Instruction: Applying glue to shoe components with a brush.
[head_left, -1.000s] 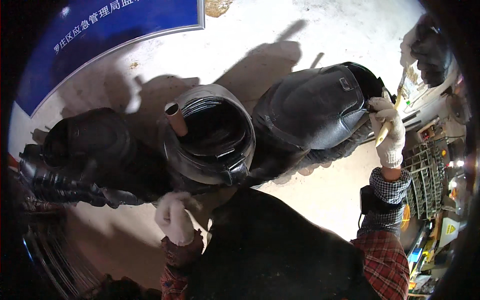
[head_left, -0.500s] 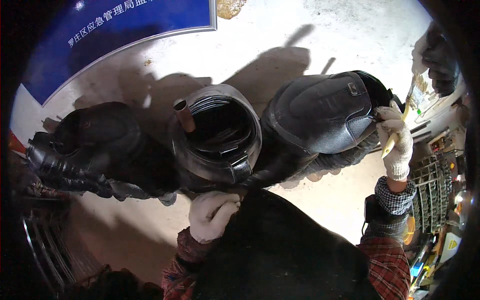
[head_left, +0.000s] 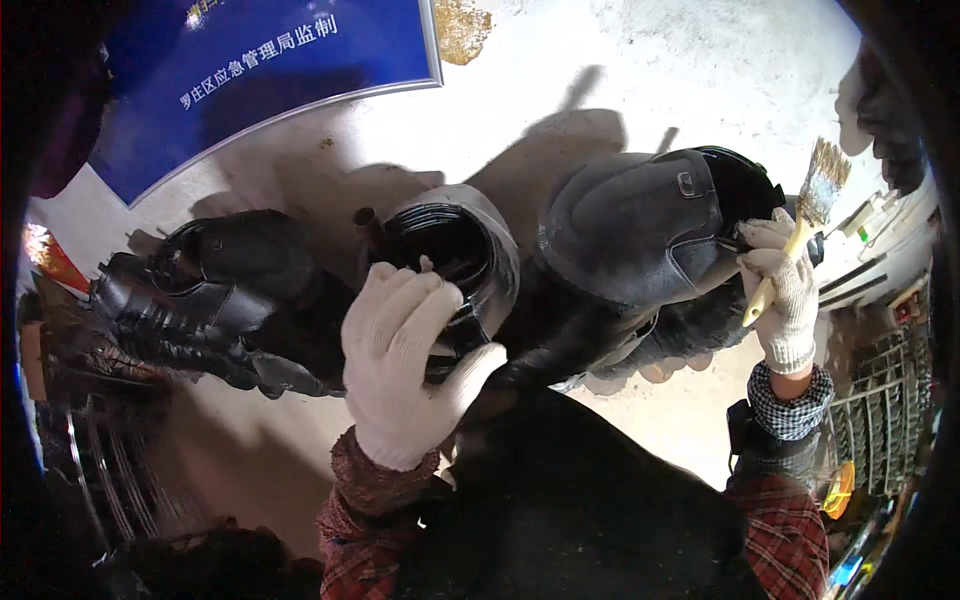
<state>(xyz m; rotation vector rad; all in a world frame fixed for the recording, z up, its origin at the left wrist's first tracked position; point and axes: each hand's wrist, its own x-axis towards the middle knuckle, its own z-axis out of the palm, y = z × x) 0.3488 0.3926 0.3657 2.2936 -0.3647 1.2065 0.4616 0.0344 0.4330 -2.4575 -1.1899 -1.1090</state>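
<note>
left fingers [head_left: 405, 330] apart, seemingly empty; right fingers [head_left: 766, 262] around brush [head_left: 818, 195], against black shoe [head_left: 632, 225]

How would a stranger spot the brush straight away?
Start at the blue sign, upper left, and cross to the white-gloved right hand. The brush lies across it, bristles up; its pale yellow handle sets it apart from the black shoe beside it.

My count:
2 gloved hands [head_left: 405, 365], 1 brush [head_left: 804, 229], 1 blue board [head_left: 320, 75] far left; black shoes [head_left: 630, 225] overlap, uncountable.
</note>
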